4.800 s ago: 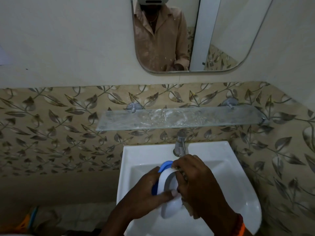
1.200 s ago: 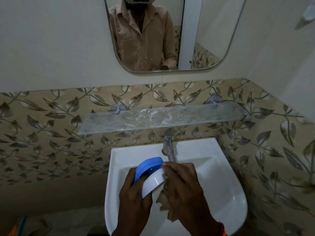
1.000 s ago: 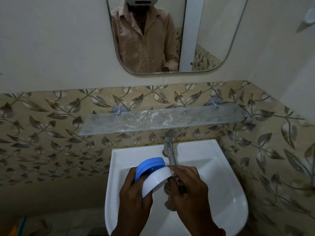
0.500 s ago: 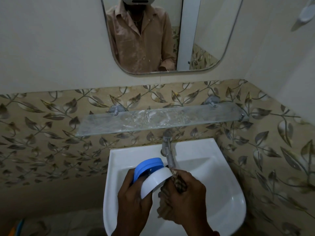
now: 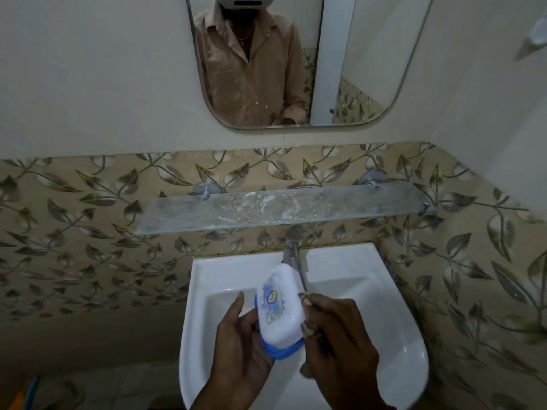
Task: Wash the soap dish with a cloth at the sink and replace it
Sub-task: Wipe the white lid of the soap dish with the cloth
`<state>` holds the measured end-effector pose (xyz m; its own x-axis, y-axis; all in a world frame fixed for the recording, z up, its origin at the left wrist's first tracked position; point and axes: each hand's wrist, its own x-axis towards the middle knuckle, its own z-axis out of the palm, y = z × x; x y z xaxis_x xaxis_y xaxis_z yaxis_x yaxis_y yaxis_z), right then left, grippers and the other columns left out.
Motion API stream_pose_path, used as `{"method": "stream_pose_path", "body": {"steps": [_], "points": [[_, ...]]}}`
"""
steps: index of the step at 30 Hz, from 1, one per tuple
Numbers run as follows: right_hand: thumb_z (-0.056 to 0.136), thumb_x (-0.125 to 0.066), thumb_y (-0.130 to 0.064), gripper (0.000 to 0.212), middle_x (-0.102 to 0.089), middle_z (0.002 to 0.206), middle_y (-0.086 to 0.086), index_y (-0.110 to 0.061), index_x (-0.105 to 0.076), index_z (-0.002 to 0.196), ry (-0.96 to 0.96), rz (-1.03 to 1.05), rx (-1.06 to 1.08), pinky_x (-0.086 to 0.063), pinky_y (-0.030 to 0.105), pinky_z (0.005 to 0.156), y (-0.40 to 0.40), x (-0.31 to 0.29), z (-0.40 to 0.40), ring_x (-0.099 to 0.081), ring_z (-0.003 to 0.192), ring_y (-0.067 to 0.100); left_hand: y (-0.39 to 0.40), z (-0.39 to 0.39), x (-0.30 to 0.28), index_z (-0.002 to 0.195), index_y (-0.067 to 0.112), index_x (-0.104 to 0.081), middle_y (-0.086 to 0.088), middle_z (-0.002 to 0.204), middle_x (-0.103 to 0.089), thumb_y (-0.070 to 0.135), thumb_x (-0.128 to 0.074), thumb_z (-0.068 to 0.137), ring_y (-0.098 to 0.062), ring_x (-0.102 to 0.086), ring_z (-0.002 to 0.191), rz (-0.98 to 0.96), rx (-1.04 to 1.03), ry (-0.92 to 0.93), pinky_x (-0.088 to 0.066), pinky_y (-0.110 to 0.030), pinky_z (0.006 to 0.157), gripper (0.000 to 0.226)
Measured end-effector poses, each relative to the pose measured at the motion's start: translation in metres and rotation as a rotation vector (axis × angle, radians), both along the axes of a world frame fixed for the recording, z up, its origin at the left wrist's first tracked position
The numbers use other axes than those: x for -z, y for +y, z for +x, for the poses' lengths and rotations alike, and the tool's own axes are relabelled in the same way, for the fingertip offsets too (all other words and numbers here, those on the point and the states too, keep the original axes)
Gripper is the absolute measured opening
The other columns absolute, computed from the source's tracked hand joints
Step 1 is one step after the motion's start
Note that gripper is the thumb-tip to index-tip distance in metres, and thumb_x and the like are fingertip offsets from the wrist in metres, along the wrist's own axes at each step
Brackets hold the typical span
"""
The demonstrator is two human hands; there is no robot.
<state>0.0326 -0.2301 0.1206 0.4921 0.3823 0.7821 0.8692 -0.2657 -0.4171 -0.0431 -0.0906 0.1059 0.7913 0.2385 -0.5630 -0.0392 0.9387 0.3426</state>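
The soap dish is an oval box with a white lid bearing a small round logo and a blue base showing at its lower edge. My left hand cradles it from below and from the left, over the white sink. My right hand presses against the dish's right side, fingers curled around a dark brownish cloth, of which only small bits show between the fingers. The white lid faces up toward the camera.
A chrome tap stands at the back of the sink, just behind the dish. Above it a glass shelf with dried soap marks spans the leaf-patterned tiles. A mirror hangs higher up. A side wall closes in on the right.
The dish has turned over in my left hand: its blue base pointed up and back before, now the white lid faces up. My right hand with the cloth stays at its right side.
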Motion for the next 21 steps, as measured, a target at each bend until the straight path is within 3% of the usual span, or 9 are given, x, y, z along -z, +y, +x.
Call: {"method": "stream_pose_path", "body": {"steps": [4,7,9,11,12,15,17,19,21], "points": [[0.079,-0.065,0.006,0.020,-0.071,0.101,0.010,-0.002,-0.077,0.093,0.077,-0.055,-0.117,-0.049,0.023,0.081,-0.001,0.008,-0.008,-0.062,0.085,0.026,0.009,0.002,-0.011,0.124,0.010,-0.073,-0.016,0.114,-0.075,0.052,-0.062,0.085,-0.029,-0.076,0.087,0.171,-0.029,0.030,-0.065,-0.041,0.073,0.058],[0.075,-0.075,0.010,0.031,-0.071,0.089,0.003,-0.020,-0.076,0.084,0.398,0.128,-0.112,-0.058,0.029,0.059,-0.005,-0.002,0.001,-0.068,0.069,0.017,0.014,-0.003,-0.016,0.125,0.014,-0.073,-0.015,0.123,-0.074,0.051,-0.063,0.087,-0.030,-0.075,0.100,0.308,-0.033,0.077,-0.064,-0.041,0.076,0.054],[0.075,-0.082,-0.007,0.020,-0.068,0.090,0.001,-0.022,-0.076,0.085,0.501,0.166,-0.155,-0.059,0.023,0.061,-0.006,-0.018,0.005,-0.070,0.074,0.010,0.014,-0.003,-0.019,0.124,0.015,-0.073,-0.014,0.122,-0.074,0.053,-0.062,0.088,-0.030,-0.073,0.107,0.380,-0.014,0.122,-0.062,-0.042,0.084,0.054],[0.077,-0.075,-0.019,0.017,-0.064,0.100,0.000,-0.018,-0.076,0.094,0.492,0.080,-0.189,-0.055,0.018,0.072,-0.003,-0.033,0.003,-0.069,0.088,0.011,0.012,0.000,-0.020,0.120,0.014,-0.074,-0.016,0.117,-0.076,0.060,-0.059,0.085,-0.033,-0.073,0.107,0.454,-0.003,0.176,-0.058,-0.044,0.091,0.060],[0.077,-0.069,-0.015,0.024,-0.061,0.104,-0.001,-0.016,-0.076,0.100,0.507,0.047,-0.246,-0.054,0.018,0.073,0.000,-0.038,0.000,-0.068,0.091,0.011,0.010,0.003,-0.021,0.116,0.014,-0.076,-0.017,0.112,-0.077,0.065,-0.055,0.083,-0.034,-0.074,0.102,0.498,0.001,0.202,-0.059,-0.044,0.087,0.064],[0.080,-0.059,-0.003,0.038,-0.058,0.111,-0.001,-0.017,-0.073,0.113,0.340,-0.175,-0.348,-0.055,0.021,0.075,0.008,-0.036,-0.022,-0.064,0.094,0.004,0.008,0.007,-0.025,0.100,0.018,-0.079,-0.013,0.092,-0.081,0.069,-0.042,0.089,-0.029,-0.079,0.078,0.586,-0.018,0.254,-0.062,-0.034,0.060,0.064],[0.088,-0.060,-0.019,0.028,-0.066,0.106,-0.005,-0.025,-0.074,0.111,0.179,-0.321,-0.342,-0.057,0.026,0.071,0.009,-0.027,-0.029,-0.067,0.092,0.007,0.010,0.005,-0.023,0.092,0.017,-0.083,-0.013,0.087,-0.081,0.062,-0.044,0.096,-0.024,-0.078,0.071,0.691,-0.019,0.267,-0.059,-0.028,0.053,0.059],[0.090,-0.057,-0.032,0.023,-0.070,0.101,-0.012,-0.029,-0.076,0.103,0.144,-0.385,-0.352,-0.060,0.029,0.072,0.012,-0.027,-0.027,-0.068,0.093,0.006,0.011,0.003,-0.024,0.090,0.020,-0.084,-0.014,0.086,-0.081,0.059,-0.047,0.096,-0.023,-0.078,0.072,0.796,0.014,0.266,-0.058,-0.027,0.054,0.054],[0.094,-0.053,-0.030,0.029,-0.074,0.101,-0.001,-0.016,-0.077,0.097,0.077,-0.371,-0.404,-0.061,0.036,0.075,0.016,-0.028,-0.015,-0.071,0.094,0.016,0.012,0.002,-0.023,0.091,0.018,-0.084,-0.013,0.085,-0.081,0.058,-0.047,0.096,-0.022,-0.078,0.073,0.826,0.052,0.290,-0.058,-0.025,0.055,0.055]]}}
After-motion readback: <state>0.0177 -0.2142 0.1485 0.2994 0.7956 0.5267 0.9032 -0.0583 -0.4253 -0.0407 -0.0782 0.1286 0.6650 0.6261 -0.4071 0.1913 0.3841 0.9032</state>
